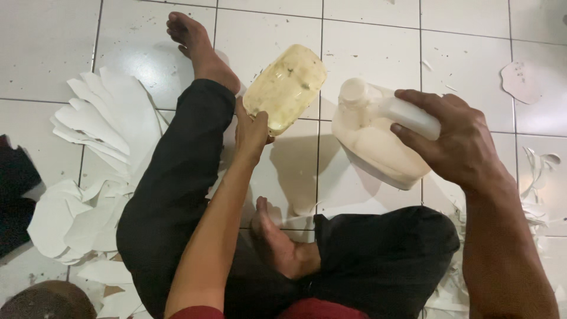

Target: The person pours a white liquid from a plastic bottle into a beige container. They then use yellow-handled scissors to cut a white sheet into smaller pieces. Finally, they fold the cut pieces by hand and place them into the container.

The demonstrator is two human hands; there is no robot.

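Observation:
My left hand (251, 133) grips the near end of a yellowish plastic jug (286, 85), held tilted with its flat bottom facing up. My right hand (458, 142) is closed around the handle of a second, paler white jug (372, 139), whose capped neck points up and left. Both jugs hang above the white tiled floor (366, 41), a short gap between them. I sit on the floor in black trousers (177, 183), one bare foot (198, 44) stretched forward, the other foot (277, 242) tucked in.
Cut white plastic pieces (97, 121) lie fanned in a pile at the left, with more scraps (537, 177) at the right. A single flat white piece (522, 80) rests far right. A dark object (15, 195) sits at the left edge.

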